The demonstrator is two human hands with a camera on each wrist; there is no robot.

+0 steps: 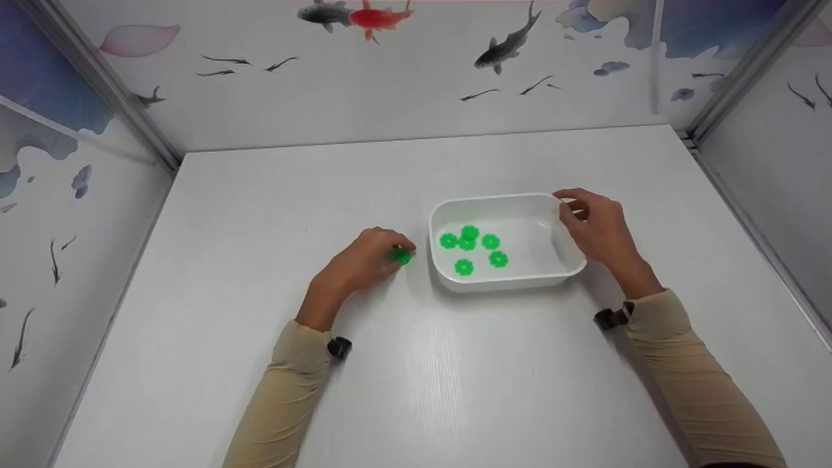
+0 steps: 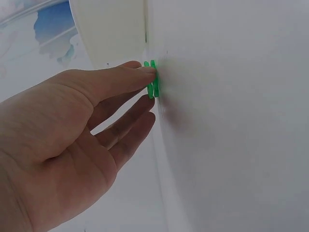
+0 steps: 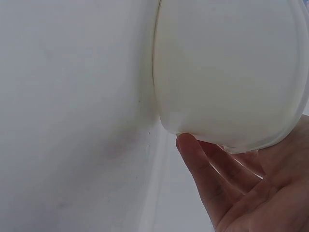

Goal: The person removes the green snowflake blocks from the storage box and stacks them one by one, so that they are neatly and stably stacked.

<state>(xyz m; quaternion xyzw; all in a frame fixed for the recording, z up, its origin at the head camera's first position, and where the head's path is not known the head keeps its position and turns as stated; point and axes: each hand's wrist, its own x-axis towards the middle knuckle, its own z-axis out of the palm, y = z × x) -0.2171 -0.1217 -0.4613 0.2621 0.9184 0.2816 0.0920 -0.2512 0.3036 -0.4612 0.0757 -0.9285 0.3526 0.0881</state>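
My left hand (image 1: 365, 261) is left of a white plastic tub (image 1: 536, 252), low over the table. Between its thumb and fingertips it pinches green flower-shaped discs; in the left wrist view two thin discs (image 2: 155, 88) stand on edge, side by side. My right hand (image 1: 601, 227) holds the tub at its far right corner, fingers curled at the rim and outer wall. From the right wrist view, a fingertip (image 3: 186, 145) touches the tub's outer wall (image 3: 227, 72). Several green flower-shaped discs (image 1: 464, 267) lie on the tub's floor, mostly toward its left; two of them overlap.
The tub stands on a white table (image 1: 403, 390). A back wall (image 1: 403, 97) with painted fish rises behind it, and side panels (image 1: 65, 227) with metal posts flank the table. Each wrist wears a dark band with a small black device (image 1: 339, 348).
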